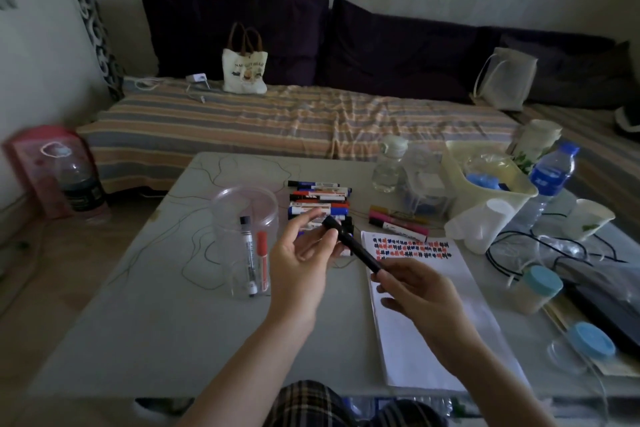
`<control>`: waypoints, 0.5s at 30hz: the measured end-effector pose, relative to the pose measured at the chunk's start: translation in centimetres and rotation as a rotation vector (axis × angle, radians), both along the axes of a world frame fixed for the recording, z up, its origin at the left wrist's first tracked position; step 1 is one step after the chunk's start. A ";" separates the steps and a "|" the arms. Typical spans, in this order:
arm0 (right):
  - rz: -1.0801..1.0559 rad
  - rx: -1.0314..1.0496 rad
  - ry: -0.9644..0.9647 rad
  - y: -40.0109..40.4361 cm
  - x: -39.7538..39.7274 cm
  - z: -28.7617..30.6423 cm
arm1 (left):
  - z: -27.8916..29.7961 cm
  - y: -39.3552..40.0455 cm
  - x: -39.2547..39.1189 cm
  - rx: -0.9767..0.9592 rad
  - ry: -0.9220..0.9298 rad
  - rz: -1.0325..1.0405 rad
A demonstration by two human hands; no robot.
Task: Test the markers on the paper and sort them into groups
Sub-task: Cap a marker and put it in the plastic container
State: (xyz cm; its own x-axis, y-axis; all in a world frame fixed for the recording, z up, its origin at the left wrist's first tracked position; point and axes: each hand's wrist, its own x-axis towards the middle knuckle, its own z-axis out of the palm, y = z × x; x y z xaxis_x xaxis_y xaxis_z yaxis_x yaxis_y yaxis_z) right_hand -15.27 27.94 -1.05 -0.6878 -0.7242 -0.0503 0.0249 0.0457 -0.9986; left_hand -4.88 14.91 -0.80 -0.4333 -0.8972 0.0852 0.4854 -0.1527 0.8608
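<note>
A black marker (356, 248) is held slanted above the table between both hands. My right hand (415, 295) grips its lower end. My left hand (304, 250) pinches its capped upper end with thumb and fingers. Below lies a white sheet of paper (426, 315) with rows of red, blue and black test marks near its top. A pile of several markers (320, 199) lies behind the hands. A clear plastic jar (247, 239) on its side holds a black marker and a red marker. Three more markers (398, 222) lie right of the pile.
On the right stand a cream basket (485, 177), water bottles (550, 180), paper cups (585, 218), blue-lidded jars (540, 288) and dark cables (540, 246). A striped sofa (277, 118) with dark cushions and a tote bag (244, 69) lies behind the table.
</note>
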 end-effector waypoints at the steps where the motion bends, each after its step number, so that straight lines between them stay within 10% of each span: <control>1: 0.010 -0.008 0.032 -0.5 0.3 0.3 | 0.7 -0.1 0.2 -0.055 -0.002 0.029; 15: 0.065 0.018 0.466 -9.7 3.8 6.2 | 10.4 -8.5 10.1 -0.697 -0.386 0.575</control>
State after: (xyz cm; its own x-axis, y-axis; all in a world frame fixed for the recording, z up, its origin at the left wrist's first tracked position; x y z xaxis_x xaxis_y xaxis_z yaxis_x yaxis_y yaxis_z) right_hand -11.46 18.23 5.11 -0.5932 -0.7684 0.2400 -0.4294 0.0498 -0.9017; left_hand 5.21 6.44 9.55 -0.0559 -0.7825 0.6202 -0.0073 0.6214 0.7834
